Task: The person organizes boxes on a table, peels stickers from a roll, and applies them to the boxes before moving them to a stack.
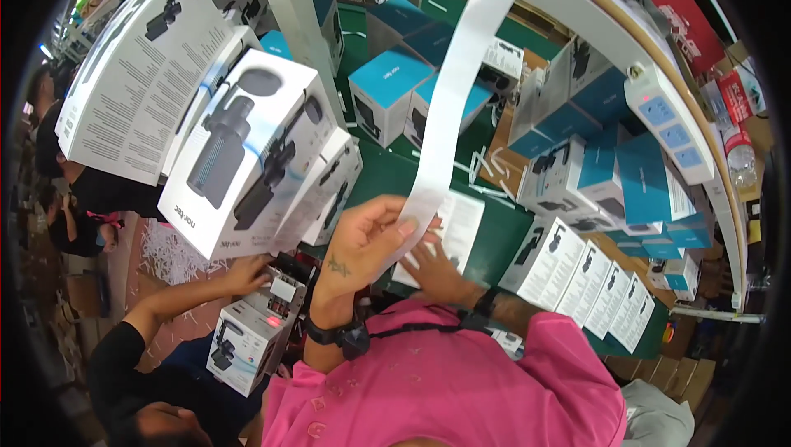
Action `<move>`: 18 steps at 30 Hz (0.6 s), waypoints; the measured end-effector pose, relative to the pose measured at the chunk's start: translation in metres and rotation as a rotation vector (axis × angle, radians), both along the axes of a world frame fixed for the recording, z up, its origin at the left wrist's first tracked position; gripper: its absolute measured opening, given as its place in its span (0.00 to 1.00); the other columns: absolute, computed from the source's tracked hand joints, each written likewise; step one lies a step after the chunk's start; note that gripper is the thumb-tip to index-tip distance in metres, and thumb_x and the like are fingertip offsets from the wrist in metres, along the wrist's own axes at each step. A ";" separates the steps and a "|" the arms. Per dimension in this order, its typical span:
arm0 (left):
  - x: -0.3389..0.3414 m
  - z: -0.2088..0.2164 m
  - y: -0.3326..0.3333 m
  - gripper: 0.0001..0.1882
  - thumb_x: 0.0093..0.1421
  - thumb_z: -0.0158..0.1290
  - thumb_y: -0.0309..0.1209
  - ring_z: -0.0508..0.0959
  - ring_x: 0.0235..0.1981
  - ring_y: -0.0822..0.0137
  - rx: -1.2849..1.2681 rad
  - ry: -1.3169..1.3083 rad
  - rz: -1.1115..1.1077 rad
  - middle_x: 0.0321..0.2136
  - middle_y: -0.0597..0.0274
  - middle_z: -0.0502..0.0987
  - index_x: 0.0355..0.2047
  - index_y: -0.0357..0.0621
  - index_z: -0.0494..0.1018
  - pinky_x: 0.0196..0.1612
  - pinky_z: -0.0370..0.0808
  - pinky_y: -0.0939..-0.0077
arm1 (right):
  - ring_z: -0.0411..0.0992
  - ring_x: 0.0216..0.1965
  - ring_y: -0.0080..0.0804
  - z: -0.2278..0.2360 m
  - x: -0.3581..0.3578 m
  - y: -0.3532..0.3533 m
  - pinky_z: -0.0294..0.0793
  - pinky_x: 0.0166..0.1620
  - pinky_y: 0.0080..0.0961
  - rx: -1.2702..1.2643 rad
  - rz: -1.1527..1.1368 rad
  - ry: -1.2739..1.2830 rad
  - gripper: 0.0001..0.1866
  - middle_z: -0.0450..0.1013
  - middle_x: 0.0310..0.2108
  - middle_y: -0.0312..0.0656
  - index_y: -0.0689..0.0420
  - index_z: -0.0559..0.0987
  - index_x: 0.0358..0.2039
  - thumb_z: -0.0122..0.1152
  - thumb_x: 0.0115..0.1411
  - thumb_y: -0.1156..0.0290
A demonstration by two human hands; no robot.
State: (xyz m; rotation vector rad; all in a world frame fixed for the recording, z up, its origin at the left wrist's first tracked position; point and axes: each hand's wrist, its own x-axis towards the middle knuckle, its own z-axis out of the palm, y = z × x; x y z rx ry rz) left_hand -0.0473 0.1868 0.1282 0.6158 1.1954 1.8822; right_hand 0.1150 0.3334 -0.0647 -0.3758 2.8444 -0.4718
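A long glossy white strip comes down from the upper edge of the view to my left hand. The thumb and fingers of that hand pinch its lower end. Spread fingers of my right hand lie flat on a white printed box on the green table. The strip and my left hand cover part of this box. Beside my right arm, several white boxes with product pictures stand in a row.
Large white boxes are stacked at left. Blue-topped boxes stand at the back, with more blue boxes at right. A power strip hangs on the frame. At lower left, a co-worker's hand is near another box. Paper scraps litter the table.
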 end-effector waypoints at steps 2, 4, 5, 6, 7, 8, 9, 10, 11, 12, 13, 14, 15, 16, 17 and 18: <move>0.002 0.007 0.003 0.16 0.66 0.52 0.28 0.82 0.42 0.65 0.027 -0.036 -0.034 0.45 0.49 0.79 0.51 0.28 0.70 0.48 0.76 0.73 | 0.41 0.73 0.53 0.010 -0.004 0.019 0.38 0.67 0.70 0.164 0.119 0.041 0.59 0.48 0.69 0.60 0.58 0.54 0.69 0.70 0.44 0.41; 0.004 0.012 0.006 0.14 0.65 0.50 0.25 0.82 0.40 0.63 0.081 0.027 -0.016 0.46 0.46 0.80 0.49 0.28 0.70 0.47 0.76 0.70 | 0.43 0.72 0.54 0.036 -0.013 0.039 0.41 0.68 0.65 0.083 0.158 -0.011 0.59 0.48 0.69 0.60 0.60 0.54 0.69 0.73 0.45 0.45; 0.002 0.015 0.008 0.14 0.67 0.48 0.26 0.83 0.39 0.61 0.084 0.058 -0.033 0.47 0.45 0.79 0.50 0.28 0.69 0.47 0.77 0.70 | 0.47 0.71 0.54 0.055 -0.021 0.046 0.45 0.68 0.60 -0.095 0.054 -0.011 0.56 0.51 0.68 0.60 0.61 0.55 0.68 0.73 0.47 0.48; 0.001 0.017 0.009 0.14 0.67 0.48 0.26 0.83 0.39 0.61 0.082 0.072 -0.011 0.47 0.45 0.79 0.50 0.28 0.69 0.47 0.77 0.70 | 0.52 0.69 0.55 0.079 -0.027 0.048 0.50 0.68 0.54 -0.235 -0.057 -0.088 0.53 0.54 0.66 0.60 0.62 0.56 0.68 0.72 0.49 0.50; -0.001 0.019 0.010 0.15 0.68 0.47 0.27 0.82 0.40 0.62 0.092 0.045 -0.052 0.47 0.47 0.79 0.51 0.29 0.69 0.47 0.77 0.71 | 0.63 0.62 0.56 0.109 -0.030 0.053 0.62 0.63 0.45 -0.259 -0.231 -0.011 0.46 0.63 0.61 0.60 0.64 0.60 0.65 0.72 0.51 0.59; -0.002 0.020 0.012 0.16 0.69 0.47 0.28 0.82 0.41 0.63 0.103 0.017 -0.092 0.47 0.48 0.78 0.52 0.29 0.69 0.47 0.77 0.72 | 0.71 0.53 0.54 0.142 -0.028 0.058 0.70 0.55 0.42 -0.270 -0.271 0.397 0.39 0.71 0.54 0.57 0.65 0.66 0.61 0.71 0.51 0.67; -0.002 0.021 0.015 0.16 0.70 0.45 0.28 0.82 0.41 0.63 0.137 0.052 -0.094 0.47 0.48 0.78 0.53 0.29 0.68 0.47 0.78 0.72 | 0.73 0.46 0.52 0.173 -0.032 0.061 0.73 0.48 0.41 -0.208 -0.298 0.676 0.34 0.73 0.50 0.54 0.64 0.70 0.57 0.71 0.49 0.72; 0.001 0.023 0.016 0.16 0.70 0.45 0.28 0.82 0.41 0.63 0.140 0.046 -0.104 0.47 0.48 0.78 0.53 0.29 0.68 0.47 0.78 0.72 | 0.74 0.41 0.49 0.203 -0.028 0.061 0.74 0.43 0.39 -0.139 -0.332 0.883 0.31 0.75 0.46 0.51 0.64 0.73 0.53 0.72 0.47 0.75; 0.004 0.024 0.018 0.18 0.70 0.46 0.28 0.82 0.42 0.62 0.109 0.049 -0.079 0.48 0.48 0.78 0.55 0.29 0.67 0.47 0.78 0.72 | 0.74 0.40 0.45 0.232 -0.026 0.062 0.73 0.43 0.38 -0.136 -0.254 0.962 0.28 0.74 0.44 0.48 0.63 0.73 0.52 0.70 0.49 0.78; 0.006 0.026 0.021 0.19 0.70 0.46 0.28 0.82 0.42 0.62 0.084 0.057 -0.055 0.49 0.48 0.78 0.57 0.29 0.66 0.47 0.78 0.72 | 0.73 0.38 0.42 0.256 -0.024 0.061 0.73 0.41 0.35 -0.084 -0.136 1.028 0.29 0.75 0.42 0.47 0.62 0.75 0.50 0.74 0.46 0.75; 0.010 0.029 0.025 0.20 0.69 0.47 0.29 0.82 0.42 0.65 0.112 0.027 -0.038 0.46 0.51 0.79 0.58 0.31 0.67 0.44 0.76 0.77 | 0.73 0.37 0.41 0.271 -0.029 0.057 0.72 0.40 0.33 -0.003 -0.088 1.044 0.28 0.75 0.41 0.46 0.62 0.77 0.48 0.76 0.44 0.73; 0.012 0.032 0.027 0.20 0.69 0.47 0.29 0.82 0.42 0.65 0.126 0.030 -0.053 0.46 0.51 0.79 0.58 0.31 0.67 0.44 0.76 0.77 | 0.73 0.36 0.40 0.283 -0.033 0.054 0.72 0.39 0.32 0.076 -0.049 1.054 0.28 0.75 0.40 0.44 0.61 0.78 0.45 0.77 0.42 0.71; 0.012 0.035 0.027 0.19 0.69 0.47 0.28 0.82 0.41 0.67 0.041 0.150 -0.034 0.44 0.54 0.80 0.58 0.32 0.68 0.42 0.75 0.79 | 0.73 0.36 0.40 0.293 -0.037 0.055 0.72 0.39 0.32 0.092 -0.062 1.060 0.28 0.75 0.40 0.44 0.61 0.78 0.45 0.77 0.42 0.71; 0.011 0.039 0.027 0.18 0.69 0.47 0.28 0.82 0.41 0.69 -0.042 0.271 -0.009 0.43 0.56 0.81 0.57 0.34 0.70 0.40 0.74 0.82 | 0.73 0.35 0.39 0.299 -0.043 0.055 0.71 0.38 0.32 0.105 -0.049 0.982 0.26 0.75 0.39 0.43 0.61 0.79 0.42 0.77 0.40 0.70; 0.009 0.043 0.027 0.16 0.69 0.47 0.27 0.82 0.38 0.72 -0.087 0.362 0.001 0.38 0.56 0.82 0.54 0.34 0.73 0.35 0.72 0.84 | 0.73 0.35 0.38 0.305 -0.045 0.055 0.70 0.36 0.32 0.125 -0.042 0.867 0.25 0.76 0.38 0.42 0.61 0.80 0.40 0.76 0.39 0.69; 0.008 0.047 0.028 0.16 0.69 0.47 0.27 0.82 0.38 0.72 -0.075 0.379 -0.005 0.38 0.56 0.82 0.54 0.34 0.73 0.35 0.72 0.84 | 0.73 0.35 0.38 0.308 -0.049 0.056 0.70 0.36 0.32 0.123 -0.037 0.906 0.25 0.76 0.38 0.42 0.61 0.80 0.40 0.76 0.39 0.69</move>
